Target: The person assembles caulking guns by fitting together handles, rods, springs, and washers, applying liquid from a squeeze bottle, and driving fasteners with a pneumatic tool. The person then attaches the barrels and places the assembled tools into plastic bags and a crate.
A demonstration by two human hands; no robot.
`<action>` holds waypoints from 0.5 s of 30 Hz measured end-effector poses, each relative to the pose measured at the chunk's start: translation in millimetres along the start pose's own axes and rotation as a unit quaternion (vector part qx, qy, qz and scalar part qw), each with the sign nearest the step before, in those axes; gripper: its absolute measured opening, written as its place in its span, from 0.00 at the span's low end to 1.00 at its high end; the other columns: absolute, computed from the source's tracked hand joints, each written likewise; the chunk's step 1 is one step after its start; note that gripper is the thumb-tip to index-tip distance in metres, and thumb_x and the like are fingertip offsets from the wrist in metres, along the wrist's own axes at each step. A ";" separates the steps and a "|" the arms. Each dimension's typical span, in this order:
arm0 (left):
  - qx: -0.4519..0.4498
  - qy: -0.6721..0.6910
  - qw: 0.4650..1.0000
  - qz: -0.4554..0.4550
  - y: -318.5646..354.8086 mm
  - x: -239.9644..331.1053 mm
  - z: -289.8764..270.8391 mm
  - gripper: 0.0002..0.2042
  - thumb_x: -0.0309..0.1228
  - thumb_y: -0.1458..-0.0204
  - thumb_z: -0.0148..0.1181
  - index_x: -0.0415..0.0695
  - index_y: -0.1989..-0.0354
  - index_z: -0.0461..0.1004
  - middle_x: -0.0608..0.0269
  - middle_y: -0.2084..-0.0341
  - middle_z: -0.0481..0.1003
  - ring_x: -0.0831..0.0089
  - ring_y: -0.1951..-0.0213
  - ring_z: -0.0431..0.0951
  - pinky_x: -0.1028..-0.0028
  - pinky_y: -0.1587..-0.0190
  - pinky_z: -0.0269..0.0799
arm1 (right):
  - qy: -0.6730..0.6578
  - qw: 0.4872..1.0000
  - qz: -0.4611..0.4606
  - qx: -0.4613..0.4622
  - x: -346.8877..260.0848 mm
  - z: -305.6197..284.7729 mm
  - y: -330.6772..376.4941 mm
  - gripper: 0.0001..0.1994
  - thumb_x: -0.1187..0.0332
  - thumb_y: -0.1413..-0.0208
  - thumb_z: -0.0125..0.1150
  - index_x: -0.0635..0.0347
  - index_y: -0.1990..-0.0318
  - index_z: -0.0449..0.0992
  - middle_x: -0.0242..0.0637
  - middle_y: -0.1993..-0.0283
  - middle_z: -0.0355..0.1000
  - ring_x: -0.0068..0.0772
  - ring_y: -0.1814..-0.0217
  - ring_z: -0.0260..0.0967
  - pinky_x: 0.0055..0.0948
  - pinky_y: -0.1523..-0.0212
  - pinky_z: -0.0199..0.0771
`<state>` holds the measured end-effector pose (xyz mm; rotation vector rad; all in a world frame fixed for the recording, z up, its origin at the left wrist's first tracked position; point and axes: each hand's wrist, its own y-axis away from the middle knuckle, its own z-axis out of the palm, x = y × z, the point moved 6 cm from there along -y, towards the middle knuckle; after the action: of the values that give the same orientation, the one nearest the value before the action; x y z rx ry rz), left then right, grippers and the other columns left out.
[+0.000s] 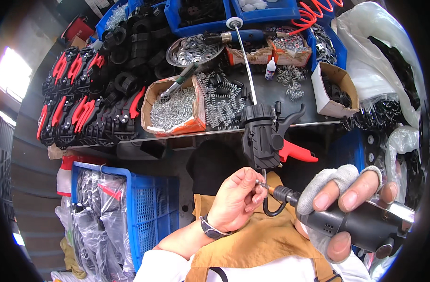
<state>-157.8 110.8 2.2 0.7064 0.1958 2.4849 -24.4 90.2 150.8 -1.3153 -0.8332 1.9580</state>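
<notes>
My right hand (336,188), in a grey glove with bare fingertips, grips a black power screwdriver (365,225) pointing left. At its bit, my bare left hand (237,195) pinches a small metal screw (260,184), partly hidden by the fingers. Just above the hands stands what looks like a caulking gun mechanism (261,136), with a black body and a red trigger (297,151). Its long metal rod (245,61) runs up to a round disc (234,23), and its hooked lower end (273,212) hangs beside my left fingers.
Along the bench lie a carton of screws (172,110) with a ratchet wrench (179,82) on it, loose springs (219,98), a bowl of washers (193,50) and a small white bottle (270,69). Black-and-red assemblies (78,113) fill the left. A blue crate (154,207) stands below.
</notes>
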 end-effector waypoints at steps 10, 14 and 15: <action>-0.003 -0.028 1.000 0.007 2.9 -7.7 4.7 0.12 0.40 0.37 0.54 0.43 0.64 0.70 0.69 0.76 0.70 0.85 0.77 0.66 0.86 0.82 0.52 | 0.007 0.998 0.052 0.021 -10.6 -2.0 5.5 0.40 0.67 0.50 0.72 0.52 0.34 0.52 0.36 0.54 0.60 0.36 0.61 0.68 0.31 0.79 0.79; -0.061 -0.023 0.998 0.024 1.4 -10.7 5.9 0.11 0.39 0.38 0.56 0.44 0.65 0.71 0.69 0.76 0.71 0.84 0.77 0.68 0.86 0.82 0.53 | 0.012 0.996 0.059 -0.062 -13.9 -1.9 0.5 0.40 0.68 0.50 0.71 0.50 0.33 0.51 0.35 0.54 0.60 0.36 0.61 0.67 0.31 0.79 0.79; -0.061 -0.022 0.998 0.025 1.2 -9.8 5.4 0.11 0.39 0.38 0.56 0.44 0.65 0.71 0.69 0.76 0.71 0.84 0.77 0.68 0.86 0.82 0.53 | 0.014 0.994 0.062 -0.089 -14.9 -0.9 -0.8 0.40 0.68 0.50 0.71 0.49 0.33 0.51 0.35 0.53 0.60 0.36 0.61 0.67 0.31 0.79 0.79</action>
<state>-148.5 104.4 2.8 0.7210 0.0097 2.5013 -18.9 79.2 159.3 -1.5279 -0.9510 1.9920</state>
